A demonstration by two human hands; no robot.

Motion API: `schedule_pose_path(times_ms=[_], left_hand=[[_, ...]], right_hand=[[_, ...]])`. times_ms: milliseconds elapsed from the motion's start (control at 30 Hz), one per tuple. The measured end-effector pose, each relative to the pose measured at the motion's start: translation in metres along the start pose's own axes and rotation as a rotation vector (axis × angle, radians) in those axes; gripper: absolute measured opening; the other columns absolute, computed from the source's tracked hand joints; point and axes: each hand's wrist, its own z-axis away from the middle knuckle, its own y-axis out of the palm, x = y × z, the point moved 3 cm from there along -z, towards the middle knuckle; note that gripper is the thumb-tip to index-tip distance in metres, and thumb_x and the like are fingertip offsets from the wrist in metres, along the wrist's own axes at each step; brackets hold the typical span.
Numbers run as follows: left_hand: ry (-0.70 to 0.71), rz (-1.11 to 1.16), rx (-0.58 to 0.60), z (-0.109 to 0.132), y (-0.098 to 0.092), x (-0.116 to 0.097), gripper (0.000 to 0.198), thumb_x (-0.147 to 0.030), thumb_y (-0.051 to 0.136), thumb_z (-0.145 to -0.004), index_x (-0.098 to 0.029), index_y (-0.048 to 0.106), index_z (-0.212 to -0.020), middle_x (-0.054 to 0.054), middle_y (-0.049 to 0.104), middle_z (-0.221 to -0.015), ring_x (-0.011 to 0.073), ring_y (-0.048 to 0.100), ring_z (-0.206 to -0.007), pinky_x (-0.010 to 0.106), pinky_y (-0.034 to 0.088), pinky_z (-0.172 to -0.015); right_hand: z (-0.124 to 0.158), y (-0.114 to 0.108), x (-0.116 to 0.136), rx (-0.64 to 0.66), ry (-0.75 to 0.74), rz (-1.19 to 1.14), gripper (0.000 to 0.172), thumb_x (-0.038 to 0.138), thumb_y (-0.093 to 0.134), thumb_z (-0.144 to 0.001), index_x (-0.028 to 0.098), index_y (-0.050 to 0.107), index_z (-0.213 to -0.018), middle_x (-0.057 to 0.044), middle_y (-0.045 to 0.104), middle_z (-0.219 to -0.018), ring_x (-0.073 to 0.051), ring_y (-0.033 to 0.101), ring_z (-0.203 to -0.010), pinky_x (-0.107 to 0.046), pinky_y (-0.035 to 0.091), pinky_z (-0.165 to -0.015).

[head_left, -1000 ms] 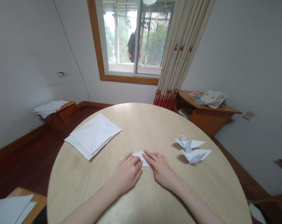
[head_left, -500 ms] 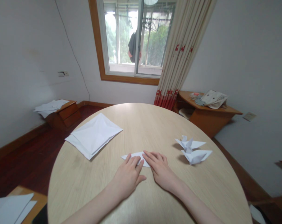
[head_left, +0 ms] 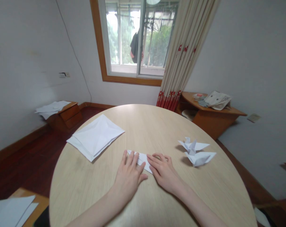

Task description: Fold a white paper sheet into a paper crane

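A narrow folded strip of white paper (head_left: 138, 158) is being held down on a round table with a pale wood-grain top (head_left: 86, 186), lying slantwise between the two hands, with a crisp crease along its length and a pointed lower end. The left hand (head_left: 130, 178) is being kept flat and open, its fingers (head_left: 130, 159) spread wide and laid across the strip. The right hand (head_left: 164, 171) is also being kept flat, its fingers drawn narrowly together over the strip's lower end. No pinch is being made by either hand.

Two folded paper cranes (head_left: 192, 146) (head_left: 199, 158) are being left just beside each other on the table, to the right of the right hand, their thin white wings and sharp points casting soft shadows. To the left, one sharply creased paper square (head_left: 95, 138) is being left lying over at least one other sheet, with diamond-shaped fold lines showing. Loose white sheets (head_left: 52, 106) are being kept on a low wooden cabinet (head_left: 67, 117) beyond the table, and more sheets (head_left: 12, 209) are being shown on a wooden surface at the lower left. A cloth bag (head_left: 218, 100) is being held on an orange-brown wooden corner table (head_left: 211, 121).
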Motion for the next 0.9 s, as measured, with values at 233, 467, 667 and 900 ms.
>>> schedule_pose_path(times_ms=[233,467,667,900], left_hand=[[-0.064,-0.001,-0.022,0.001,0.003,0.002,0.036,-0.044,0.054,-0.093,-0.026,0.063,-0.123,0.013,0.053,-0.137,0.0359,0.044,-0.129,0.063,0.029,-0.107],[-0.103,0.044,-0.044,0.000,0.004,0.005,0.039,-0.047,0.050,-0.094,-0.024,0.063,-0.123,0.014,0.053,-0.137,0.0348,0.045,-0.127,0.060,0.031,-0.106],[-0.141,0.077,0.036,-0.001,0.003,0.006,0.050,-0.054,0.049,-0.092,-0.022,0.060,-0.128,0.016,0.051,-0.140,0.0371,0.043,-0.129,0.060,0.028,-0.107],[-0.133,0.091,0.075,0.001,0.013,0.007,0.051,-0.049,0.048,-0.094,-0.022,0.051,-0.137,0.017,0.045,-0.145,0.0370,0.040,-0.133,0.062,0.027,-0.107]], right_hand=[[0.002,-0.003,0.002,-0.059,-0.031,-0.003,0.032,0.017,0.041,-0.096,0.021,0.068,-0.112,-0.009,0.062,-0.130,-0.026,0.050,-0.121,-0.051,0.032,-0.099],[0.004,-0.002,0.005,-0.089,-0.138,-0.065,0.035,0.014,0.042,-0.092,0.021,0.069,-0.112,-0.008,0.067,-0.122,-0.024,0.054,-0.119,-0.048,0.035,-0.101],[0.006,-0.003,0.005,-0.107,-0.162,-0.104,0.034,0.014,0.044,-0.089,0.018,0.071,-0.108,-0.009,0.070,-0.116,-0.024,0.057,-0.115,-0.045,0.039,-0.100],[0.006,-0.004,0.007,-0.120,-0.180,-0.042,0.032,0.012,0.045,-0.088,0.019,0.073,-0.103,-0.008,0.072,-0.109,-0.023,0.059,-0.112,-0.042,0.042,-0.098]])
